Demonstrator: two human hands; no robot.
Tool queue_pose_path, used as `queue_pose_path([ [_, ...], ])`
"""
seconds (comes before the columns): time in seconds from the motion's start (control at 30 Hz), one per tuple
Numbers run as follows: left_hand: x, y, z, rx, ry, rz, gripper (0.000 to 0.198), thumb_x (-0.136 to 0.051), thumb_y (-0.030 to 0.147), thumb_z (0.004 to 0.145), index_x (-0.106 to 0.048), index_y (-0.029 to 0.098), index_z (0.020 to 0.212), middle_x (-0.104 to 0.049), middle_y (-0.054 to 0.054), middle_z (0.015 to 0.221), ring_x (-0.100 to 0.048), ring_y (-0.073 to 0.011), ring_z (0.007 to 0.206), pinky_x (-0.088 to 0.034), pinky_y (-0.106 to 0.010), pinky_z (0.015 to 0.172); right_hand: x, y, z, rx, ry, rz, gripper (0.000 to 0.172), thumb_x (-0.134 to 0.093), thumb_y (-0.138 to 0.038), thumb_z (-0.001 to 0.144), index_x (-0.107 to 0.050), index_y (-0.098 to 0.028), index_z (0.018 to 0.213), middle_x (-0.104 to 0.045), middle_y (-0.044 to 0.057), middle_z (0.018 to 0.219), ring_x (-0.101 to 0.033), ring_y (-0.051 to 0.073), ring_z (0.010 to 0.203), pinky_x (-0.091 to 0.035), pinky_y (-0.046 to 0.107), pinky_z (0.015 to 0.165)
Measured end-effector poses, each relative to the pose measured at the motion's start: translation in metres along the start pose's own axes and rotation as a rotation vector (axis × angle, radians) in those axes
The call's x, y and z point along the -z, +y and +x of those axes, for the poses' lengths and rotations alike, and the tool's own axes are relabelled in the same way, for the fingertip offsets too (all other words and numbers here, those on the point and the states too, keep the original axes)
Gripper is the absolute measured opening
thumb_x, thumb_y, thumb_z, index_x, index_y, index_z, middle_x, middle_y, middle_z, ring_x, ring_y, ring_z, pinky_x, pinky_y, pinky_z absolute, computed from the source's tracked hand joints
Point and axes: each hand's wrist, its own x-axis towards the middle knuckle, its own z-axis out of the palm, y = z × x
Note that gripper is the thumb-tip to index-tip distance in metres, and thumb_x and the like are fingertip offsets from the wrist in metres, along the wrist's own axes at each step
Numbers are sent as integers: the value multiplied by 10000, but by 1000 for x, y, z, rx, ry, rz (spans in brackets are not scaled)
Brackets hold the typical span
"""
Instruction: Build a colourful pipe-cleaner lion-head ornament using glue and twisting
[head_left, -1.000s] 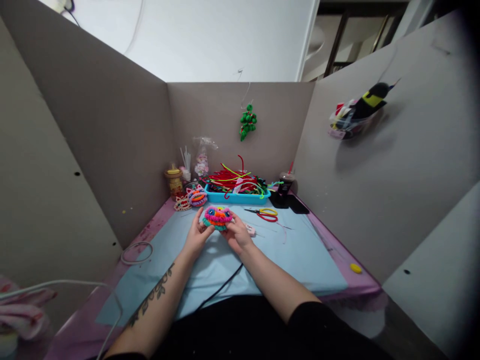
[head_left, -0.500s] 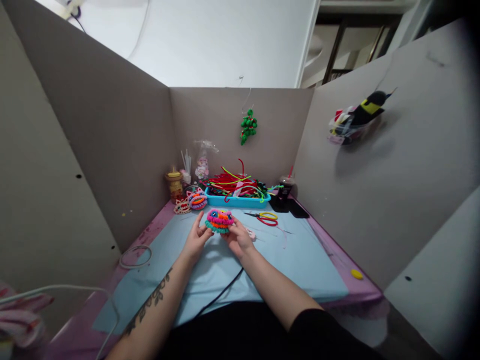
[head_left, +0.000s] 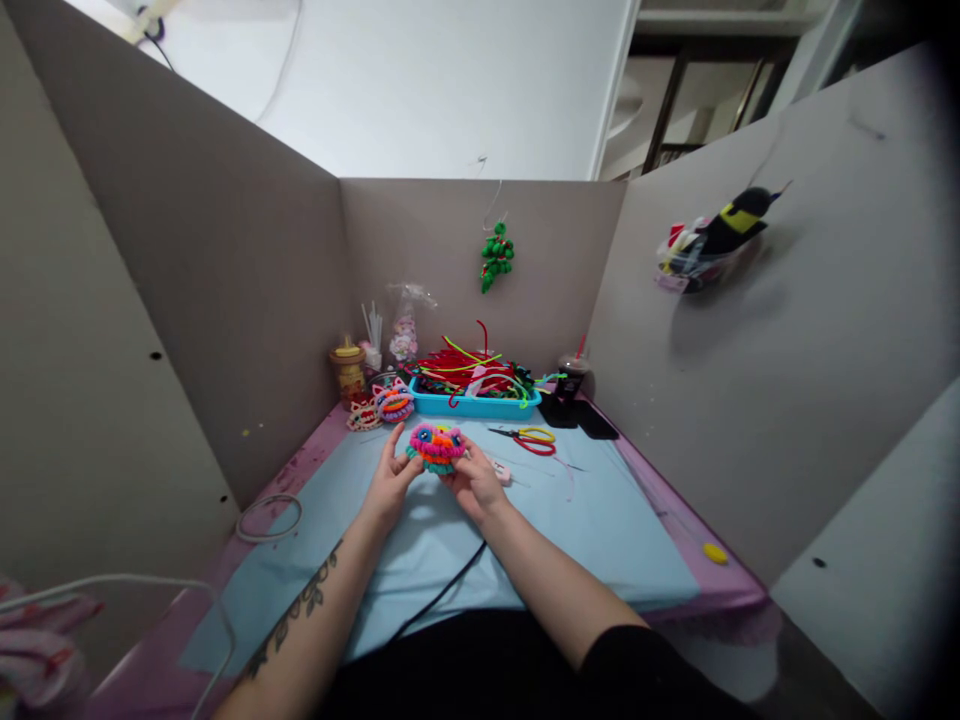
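Observation:
A fuzzy pipe-cleaner figure [head_left: 436, 447] in pink, orange and teal, with blue eyes, is held up over the blue table cover. My left hand [head_left: 391, 482] grips its left side between thumb and fingers. On its right side, my right hand [head_left: 478, 482] pinches it, some fingers reaching underneath. Just right of that hand lies a small pale pink-and-white item [head_left: 500, 470], partly hidden. Pliers [head_left: 529, 438] with red and yellow handles rest beyond it. Two similar fuzzy figures, a purple-and-orange one [head_left: 394, 402] and a pale pink one [head_left: 363, 414], sit at the back left.
A blue tray [head_left: 480, 404] heaped with pipe cleaners stands at the back. A drink cup [head_left: 572, 378] is beside dark flat pads [head_left: 596, 420]. Grey partitions [head_left: 405, 240] enclose the table. A cable ring [head_left: 268, 518] lies left, a yellow disc [head_left: 715, 553] right.
The figure has tipped slightly so more of its pink top and eyes face me, and it has shifted a little left. Both hands keep their hold.

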Motion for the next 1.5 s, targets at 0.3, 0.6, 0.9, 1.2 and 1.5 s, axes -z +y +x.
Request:
queue_pose_path([
  [0.3, -1, 1, 0, 83, 46, -114, 871, -719, 276, 673, -271, 195, 1415, -651, -19, 789, -622, -158, 751, -482, -289, 738, 3, 1, 2, 17, 26, 3, 563, -710, -62, 575, -514, -224, 1076, -693, 13, 861, -660, 168, 753, -521, 281, 642],
  [0.6, -3, 3, 2, 106, 122, -79, 841, -709, 286, 631, -323, 154, 1367, -639, 0, 722, -601, -152, 686, -463, -275, 682, 2, 1, 2, 26, 35, -46, 592, -700, -48, 545, -505, -217, 1078, -695, 2, 831, -662, 161, 735, -513, 257, 620],
  [0.9, 0, 1, 3, 101, 208, 35, 756, -706, 306, 628, -404, 149, 1303, -588, 38, 632, -562, -122, 581, -440, -235, 580, 4, 3, 2, 18, 29, -78, 583, -697, -46, 539, -515, -223, 1064, -691, -4, 816, -660, 162, 716, -515, 255, 604],
  [1.2, -1, 3, 3, 64, 219, 76, 743, -722, 318, 607, -435, 136, 1268, -525, 79, 537, -528, -102, 513, -424, -207, 544, 2, 5, 2, 11, 52, -86, 587, -703, -46, 496, -520, -222, 1026, -683, -14, 802, -652, 165, 714, -517, 258, 607],
  [1.5, -3, 4, 2, 37, 236, 134, 716, -703, 321, 624, -434, 127, 1258, -520, 81, 521, -515, -100, 504, -420, -207, 548, 5, 7, 3, 13, 34, -97, 587, -699, -42, 507, -522, -231, 1034, -684, -12, 819, -654, 164, 728, -510, 247, 609],
])
